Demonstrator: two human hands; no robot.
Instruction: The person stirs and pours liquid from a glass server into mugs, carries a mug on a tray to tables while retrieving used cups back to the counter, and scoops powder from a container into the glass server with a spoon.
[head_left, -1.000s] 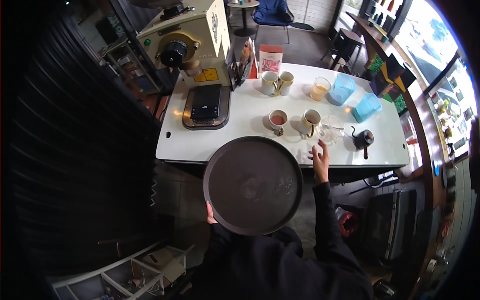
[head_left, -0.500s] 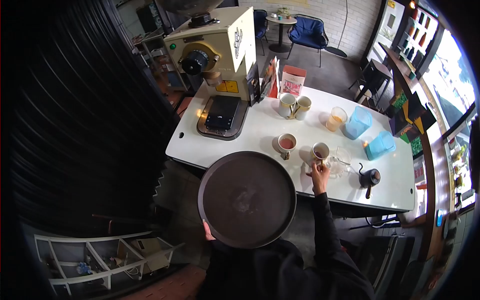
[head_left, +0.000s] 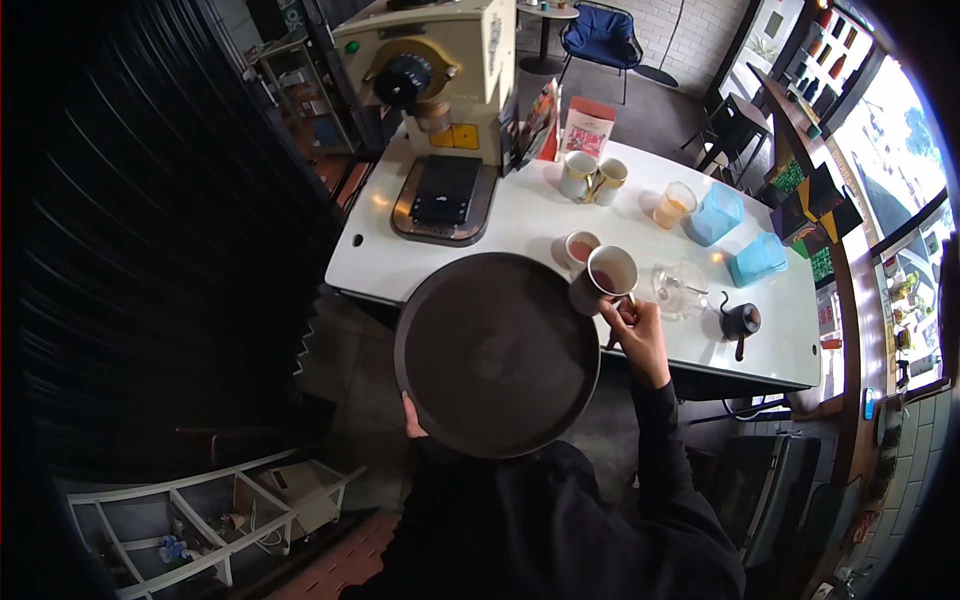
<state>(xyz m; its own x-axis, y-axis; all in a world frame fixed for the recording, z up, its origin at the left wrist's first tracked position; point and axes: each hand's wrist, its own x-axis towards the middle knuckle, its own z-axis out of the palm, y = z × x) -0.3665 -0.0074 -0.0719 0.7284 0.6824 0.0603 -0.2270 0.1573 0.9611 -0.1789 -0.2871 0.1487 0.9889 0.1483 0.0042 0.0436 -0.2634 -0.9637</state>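
My left hand (head_left: 412,415) grips the left edge of a round dark serving tray (head_left: 490,365); only a little of the hand shows, the rest being under the tray. Nothing stands on the tray. My right hand (head_left: 640,335) is closed on the handle of a mug (head_left: 590,296) with a dark reddish drink inside. That mug is lifted at the tray's upper right rim. Just behind it, another cup (head_left: 574,260) with a reddish drink stands on the white table, partly covered by the lifted mug.
On the white table (head_left: 380,265) stand a coffee grinder (head_left: 470,85), two mugs (head_left: 577,177), a glass with orange liquid (head_left: 672,206), two blue containers (head_left: 716,215), a clear glass vessel (head_left: 680,292) and a black gooseneck kettle (head_left: 741,320). A white rack (head_left: 190,490) is low at left.
My right hand has lifted the mug off the table and brought it left and closer, to the tray's rim. The tray appears slightly higher in view, covering more of the table's edge.
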